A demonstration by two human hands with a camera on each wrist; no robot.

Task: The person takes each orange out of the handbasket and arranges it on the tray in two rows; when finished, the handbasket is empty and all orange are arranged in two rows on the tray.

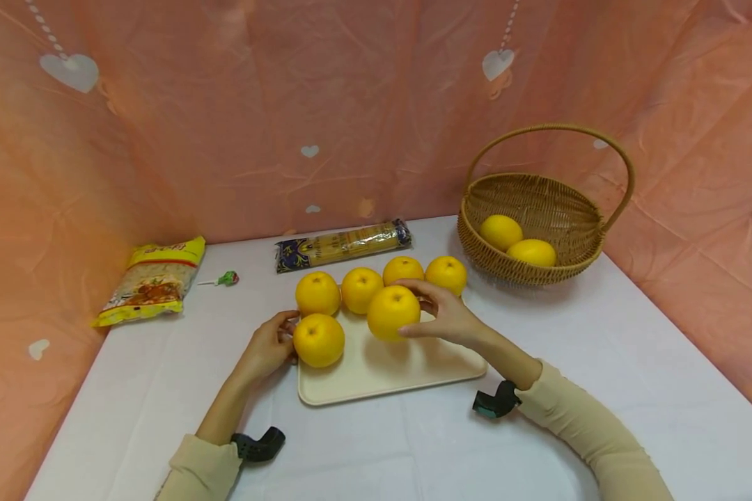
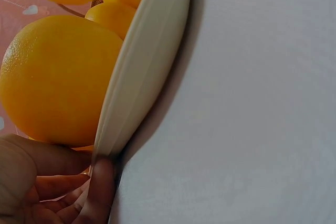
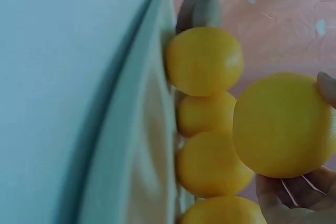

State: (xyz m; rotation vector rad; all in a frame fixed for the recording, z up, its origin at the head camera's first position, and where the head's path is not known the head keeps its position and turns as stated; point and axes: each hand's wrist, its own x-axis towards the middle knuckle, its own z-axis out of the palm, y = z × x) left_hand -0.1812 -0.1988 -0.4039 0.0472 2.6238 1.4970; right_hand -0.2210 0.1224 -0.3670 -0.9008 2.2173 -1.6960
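Note:
My right hand (image 1: 448,319) grips an orange (image 1: 391,313) between thumb and fingers. That orange is held up over the cream tray (image 1: 388,379), as the right wrist view also shows. At the tray's left end, the left hand (image 1: 268,348) pinches the rim; in the left wrist view the thumb and a finger (image 2: 101,187) meet at the edge. Close beside that hand, an orange (image 1: 319,340) sits at the tray's left side. Several more oranges stand in a row along the back, among them one at the left (image 1: 317,293) and one at the right (image 1: 446,275).
A wicker basket (image 1: 533,182) with a tall handle stands at the back right, holding two yellow fruits (image 1: 531,252). Behind the tray lies a pack of dry noodles (image 1: 345,245). A lollipop (image 1: 228,278) and a yellow food bag (image 1: 153,282) lie at the left.

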